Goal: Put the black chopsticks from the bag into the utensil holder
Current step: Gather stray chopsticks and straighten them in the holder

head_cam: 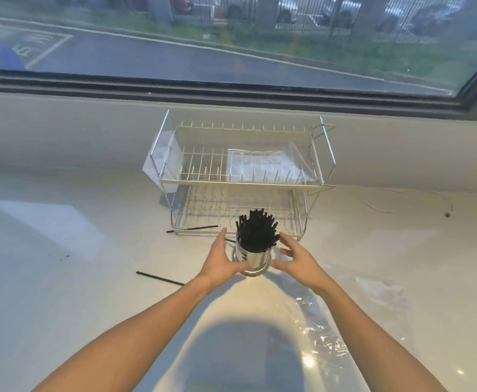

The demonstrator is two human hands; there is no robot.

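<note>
Crinkled clear bag (353, 321) lies flat at the frame's lower right on the desk (61, 278). Left of centre, a stray chopstick (159, 278) rests loose. At centre, left hand (220, 263) touches the utensil holder (252, 260), grip apart; right hand (296, 261) hovers beside it, fingers spread. Black chopsticks (257, 230) fill it: light, stiff, slippery; pinch strays mid-shaft.

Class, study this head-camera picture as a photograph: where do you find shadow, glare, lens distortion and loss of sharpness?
Head view: daylight enters through the window; the person's shadow falls on the counter at the bottom centre; glare sparkles on the clear plastic bag; the wide-angle lens bows the window frame; the street outside looks soft, while the chopsticks in the utensil holder are fairly crisp.
</note>
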